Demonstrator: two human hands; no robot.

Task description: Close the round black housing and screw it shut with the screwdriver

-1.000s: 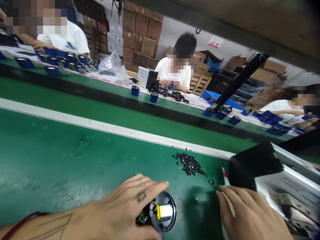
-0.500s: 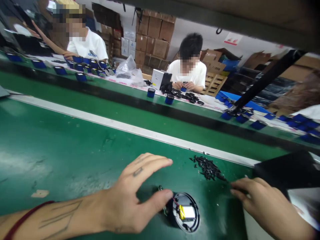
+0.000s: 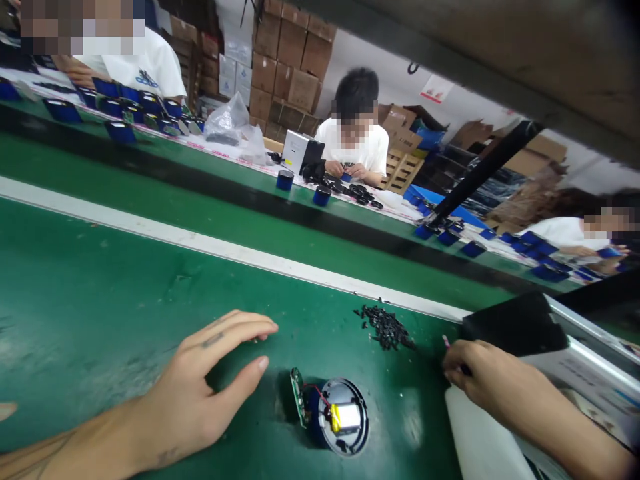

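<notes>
My left hand (image 3: 215, 380) hovers over the green table with thumb and fingers apart, holding nothing. To its right stands a round blue housing (image 3: 343, 417), open side up, with a silver battery (image 3: 347, 417) wrapped in yellow tape inside. A green circuit board (image 3: 299, 397) leans at the housing's left side, joined by a red wire. Behind the housing lies a pile of small black parts (image 3: 387, 327). My right hand (image 3: 470, 363) is right of the pile with its fingers curled together; a small pinkish tip shows above them, and what they hold is too small to name.
A white and black box (image 3: 565, 333) stands at the right, beside my right forearm. A pale strip (image 3: 225, 250) crosses the table. Beyond it, two blue cylinders (image 3: 285, 179) stand near the far bench, where several people in white shirts sit.
The view has swung right. My left hand has moved left, away from the housing, uncovering the circuit board. My right hand has drawn away from the black parts, its fingers more curled.
</notes>
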